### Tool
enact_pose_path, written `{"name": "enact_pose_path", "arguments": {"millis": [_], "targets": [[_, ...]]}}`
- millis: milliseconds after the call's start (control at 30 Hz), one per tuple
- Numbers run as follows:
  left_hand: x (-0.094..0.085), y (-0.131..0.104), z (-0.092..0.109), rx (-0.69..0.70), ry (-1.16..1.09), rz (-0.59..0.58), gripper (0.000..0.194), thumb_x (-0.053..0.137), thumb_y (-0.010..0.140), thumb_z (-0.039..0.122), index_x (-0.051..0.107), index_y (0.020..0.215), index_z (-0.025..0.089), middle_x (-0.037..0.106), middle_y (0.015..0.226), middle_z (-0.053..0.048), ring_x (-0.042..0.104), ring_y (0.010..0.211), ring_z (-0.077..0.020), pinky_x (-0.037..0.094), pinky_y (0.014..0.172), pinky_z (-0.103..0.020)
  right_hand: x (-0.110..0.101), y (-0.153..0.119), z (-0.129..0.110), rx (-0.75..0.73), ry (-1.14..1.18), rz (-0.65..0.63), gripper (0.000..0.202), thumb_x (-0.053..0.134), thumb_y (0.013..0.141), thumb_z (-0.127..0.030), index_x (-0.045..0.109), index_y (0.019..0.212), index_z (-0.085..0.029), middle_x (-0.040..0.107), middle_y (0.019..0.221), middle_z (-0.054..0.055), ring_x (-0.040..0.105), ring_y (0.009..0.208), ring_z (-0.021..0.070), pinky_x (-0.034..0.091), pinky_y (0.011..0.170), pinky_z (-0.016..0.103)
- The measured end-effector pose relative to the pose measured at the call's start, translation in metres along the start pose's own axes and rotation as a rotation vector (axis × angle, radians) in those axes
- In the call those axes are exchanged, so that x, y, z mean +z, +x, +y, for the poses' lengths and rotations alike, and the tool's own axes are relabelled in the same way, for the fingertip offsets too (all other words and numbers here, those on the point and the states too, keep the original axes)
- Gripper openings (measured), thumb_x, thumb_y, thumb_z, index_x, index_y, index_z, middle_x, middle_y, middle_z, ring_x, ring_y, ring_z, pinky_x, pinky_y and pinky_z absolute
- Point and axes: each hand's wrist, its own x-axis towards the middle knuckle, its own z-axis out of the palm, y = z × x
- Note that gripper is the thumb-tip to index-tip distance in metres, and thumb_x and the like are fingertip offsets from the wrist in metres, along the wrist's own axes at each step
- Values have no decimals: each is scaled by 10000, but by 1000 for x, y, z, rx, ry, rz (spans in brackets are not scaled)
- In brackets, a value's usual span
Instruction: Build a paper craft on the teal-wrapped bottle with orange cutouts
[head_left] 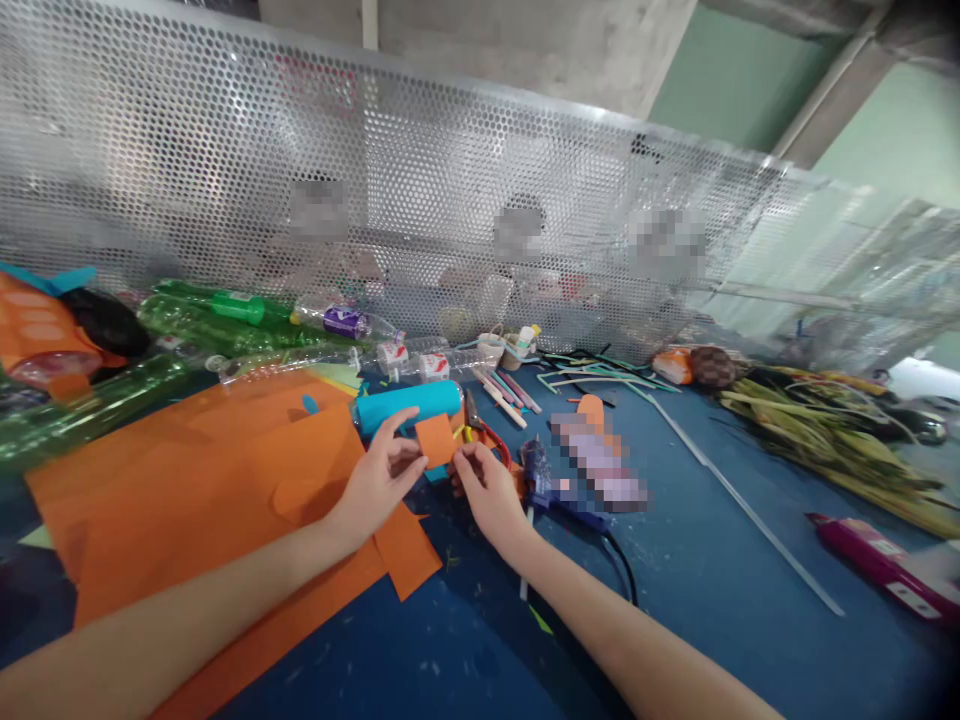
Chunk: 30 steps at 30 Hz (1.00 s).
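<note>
A small orange paper piece (436,441) is sitting between the hands, the left (384,478) and right (484,482) both pinching its edges.

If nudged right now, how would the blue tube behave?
The blue tube would probably roll, being round and on its side. It looks fairly stiff: its sides run straight. The nearby left hand might block it.

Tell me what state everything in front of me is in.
Small orange paper, held up
Large orange paper, spread flat
Blue cylinder, on its side
Scissors, partly covered, open or shut unclear
Blue glue gun, lying down, power unclear
Green bottles, lying down
Clear bottles, lying down
</note>
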Motion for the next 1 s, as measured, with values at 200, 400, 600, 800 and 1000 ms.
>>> {"name": "enact_pose_path", "arguments": {"millis": [200, 400, 600, 800, 1000], "targets": [[1, -1, -2, -45, -23, -65, 511, 512, 838, 221, 337, 1318, 236, 642, 932, -34, 626, 893, -172, 489, 837, -299, -3, -4, -4, 67, 24, -54, 215, 423, 883, -410, 486, 799, -222, 545, 694, -8, 543, 598, 148, 457, 581, 259], [1, -1, 8, -72, -91, -118, 512, 524, 813, 161, 376, 1302, 204, 645, 945, -43, 624, 888, -162, 479, 863, -291, -6, -9, -14, 128, 24, -83, 198, 427, 886, -406, 466, 811, -227, 502, 687, -14, 526, 636, 154, 443, 625, 268], [1, -2, 4, 33, 27, -63, 424, 580, 803, 254, 488, 1215, 214, 540, 1163, -78, 598, 903, -170, 496, 829, -298, -7, -14, -13, 51, -52, -67, 193, 414, 894, -400, 440, 803, -232, 520, 695, -9, 551, 649, 164, 437, 643, 283], [0, 0, 5, 112, 284, 55, 289, 628, 762, 395, 660, 955, 183, 531, 1010, -71, 533, 971, -210, 436, 884, -345, -9, -16, -15, -30, -104, -76, 204, 416, 893, -403, 423, 785, -229, 528, 658, -18, 556, 623, 162, 433, 611, 275], [2, 0, 6, 65, 260, -16, 383, 453, 868, 387, 583, 591, 157, 572, 813, -57, 533, 831, -199, 415, 787, -325, -14, -13, -25, -125, -139, -109, 241, 388, 910, -385, 481, 768, -213, 517, 650, -21, 531, 605, 143, 435, 603, 258]]}}
